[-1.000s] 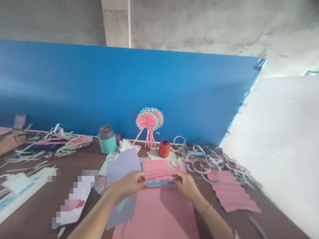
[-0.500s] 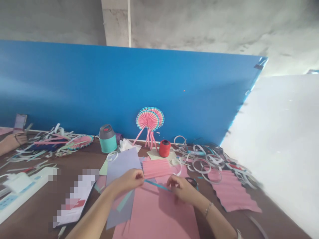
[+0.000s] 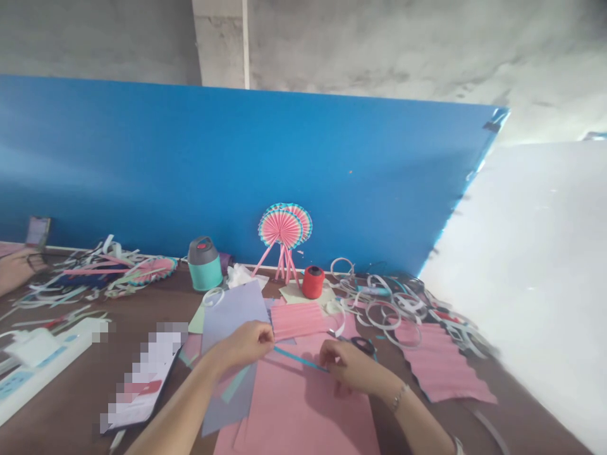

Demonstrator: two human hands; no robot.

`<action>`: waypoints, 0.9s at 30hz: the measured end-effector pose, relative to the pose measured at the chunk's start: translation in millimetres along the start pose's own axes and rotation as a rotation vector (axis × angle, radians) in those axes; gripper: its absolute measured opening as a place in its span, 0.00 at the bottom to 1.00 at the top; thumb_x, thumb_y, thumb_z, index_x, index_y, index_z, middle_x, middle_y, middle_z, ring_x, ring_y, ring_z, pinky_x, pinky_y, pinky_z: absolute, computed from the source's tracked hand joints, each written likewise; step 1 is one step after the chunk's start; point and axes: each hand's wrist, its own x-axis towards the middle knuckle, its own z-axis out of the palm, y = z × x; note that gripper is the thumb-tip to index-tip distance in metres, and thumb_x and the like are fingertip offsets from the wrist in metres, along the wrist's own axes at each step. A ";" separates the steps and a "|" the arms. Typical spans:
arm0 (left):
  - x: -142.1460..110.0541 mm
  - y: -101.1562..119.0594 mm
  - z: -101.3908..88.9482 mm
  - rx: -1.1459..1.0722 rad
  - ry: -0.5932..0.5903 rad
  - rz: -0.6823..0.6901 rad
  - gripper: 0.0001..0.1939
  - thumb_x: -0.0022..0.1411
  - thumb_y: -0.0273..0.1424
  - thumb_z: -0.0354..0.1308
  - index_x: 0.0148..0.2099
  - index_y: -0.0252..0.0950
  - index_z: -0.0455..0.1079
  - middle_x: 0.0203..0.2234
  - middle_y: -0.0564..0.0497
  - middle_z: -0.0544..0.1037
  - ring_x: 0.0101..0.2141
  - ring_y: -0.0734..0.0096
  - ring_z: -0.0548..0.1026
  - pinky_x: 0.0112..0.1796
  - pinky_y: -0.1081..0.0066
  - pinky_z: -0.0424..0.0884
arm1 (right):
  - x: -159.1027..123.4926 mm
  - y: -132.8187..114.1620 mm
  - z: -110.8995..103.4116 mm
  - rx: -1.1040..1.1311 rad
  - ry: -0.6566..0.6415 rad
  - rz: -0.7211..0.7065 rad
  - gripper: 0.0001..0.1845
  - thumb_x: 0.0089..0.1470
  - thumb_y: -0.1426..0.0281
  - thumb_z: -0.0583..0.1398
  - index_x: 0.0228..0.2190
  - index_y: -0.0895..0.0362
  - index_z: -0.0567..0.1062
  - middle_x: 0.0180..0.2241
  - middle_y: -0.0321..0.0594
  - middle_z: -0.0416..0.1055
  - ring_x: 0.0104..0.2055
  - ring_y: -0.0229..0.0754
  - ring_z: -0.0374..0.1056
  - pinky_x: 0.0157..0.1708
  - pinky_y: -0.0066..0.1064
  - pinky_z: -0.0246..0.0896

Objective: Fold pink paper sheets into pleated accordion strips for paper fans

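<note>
A narrow blue paper strip [image 3: 300, 359] is stretched between my two hands above a pink paper sheet [image 3: 308, 411]. My left hand [image 3: 251, 341] pinches its left end, fingers closed. The other end sits in the closed fingers of my right hand [image 3: 348, 363]. Just beyond my hands lies a pleated pink paper piece [image 3: 298, 320]. Purple paper [image 3: 237, 303] is under and beside my left forearm. A black roll of tape [image 3: 363, 345] rests behind my right hand, partly covered by it.
Pink pleated fans [image 3: 284, 226] lean against the blue partition [image 3: 190, 158]. Near them stand a red thread spool [image 3: 313, 282] and a teal-grey container [image 3: 205, 265]. Paper strips [image 3: 389, 309] heap at right. A phone [image 3: 147, 379] and power strip [image 3: 52, 360] lie left; another person's hand [image 3: 21, 268] is far left.
My right hand has shifted slightly right, and the blue strip looks straighter and thinner between my hands. My left hand stays nearly in place.
</note>
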 end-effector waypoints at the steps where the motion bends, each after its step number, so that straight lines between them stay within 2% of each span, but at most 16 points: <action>1: -0.1 0.2 -0.1 0.017 0.018 0.002 0.08 0.50 0.32 0.50 0.28 0.35 0.68 0.24 0.53 0.73 0.29 0.69 0.69 0.30 0.73 0.61 | 0.0 -0.7 0.3 -0.010 0.017 -0.025 0.11 0.47 0.76 0.53 0.34 0.56 0.69 0.25 0.33 0.70 0.18 0.32 0.68 0.18 0.19 0.52; 4: 1.1 -1.4 -1.4 0.050 0.064 -0.004 0.08 0.49 0.31 0.49 0.28 0.36 0.69 0.26 0.53 0.74 0.30 0.68 0.70 0.32 0.73 0.61 | 2.9 -1.7 1.6 -0.022 0.103 -0.144 0.10 0.46 0.77 0.53 0.32 0.57 0.70 0.28 0.34 0.69 0.18 0.30 0.65 0.19 0.20 0.53; 7: 3.0 -5.3 -4.1 0.059 0.095 -0.047 0.07 0.49 0.31 0.49 0.27 0.35 0.67 0.25 0.53 0.73 0.29 0.69 0.69 0.31 0.73 0.60 | 9.8 -0.4 3.5 -0.030 0.305 -0.270 0.07 0.49 0.75 0.53 0.30 0.57 0.71 0.25 0.34 0.68 0.24 0.34 0.64 0.24 0.23 0.55; 9: 3.6 -7.7 -5.8 0.068 0.112 -0.098 0.06 0.48 0.32 0.49 0.25 0.35 0.65 0.22 0.54 0.70 0.27 0.70 0.68 0.29 0.73 0.58 | 15.3 1.5 5.3 -0.023 0.437 -0.308 0.06 0.50 0.71 0.55 0.30 0.57 0.71 0.25 0.35 0.68 0.27 0.36 0.64 0.26 0.25 0.56; 11: 3.6 -8.9 -6.6 0.074 0.122 -0.151 0.05 0.46 0.31 0.49 0.22 0.36 0.62 0.19 0.55 0.66 0.25 0.71 0.65 0.26 0.74 0.56 | 20.6 3.9 7.7 -0.009 0.492 -0.313 0.07 0.50 0.68 0.55 0.30 0.58 0.72 0.25 0.37 0.69 0.28 0.38 0.64 0.27 0.26 0.56; 18: 4.6 -9.9 -1.0 0.053 0.134 -0.242 0.06 0.41 0.28 0.49 0.18 0.37 0.54 0.15 0.59 0.54 0.21 0.76 0.55 0.23 0.73 0.49 | 33.7 11.1 16.2 -0.090 0.488 -0.283 0.09 0.47 0.73 0.53 0.29 0.58 0.74 0.27 0.41 0.74 0.30 0.42 0.69 0.29 0.28 0.58; 23: 4.2 -7.9 0.5 -0.031 0.086 -0.185 0.03 0.42 0.30 0.50 0.21 0.36 0.60 0.17 0.58 0.59 0.22 0.74 0.58 0.24 0.74 0.53 | 32.5 11.2 17.0 -0.182 0.455 -0.319 0.17 0.43 0.80 0.51 0.31 0.57 0.77 0.35 0.43 0.77 0.38 0.45 0.71 0.39 0.31 0.61; 27: 4.0 0.1 3.7 -0.147 0.000 -0.112 0.07 0.44 0.33 0.51 0.24 0.35 0.65 0.19 0.57 0.64 0.24 0.74 0.61 0.26 0.74 0.57 | 31.0 15.1 15.9 -0.200 0.472 -0.285 0.20 0.41 0.81 0.51 0.33 0.57 0.77 0.35 0.43 0.78 0.37 0.45 0.72 0.37 0.31 0.62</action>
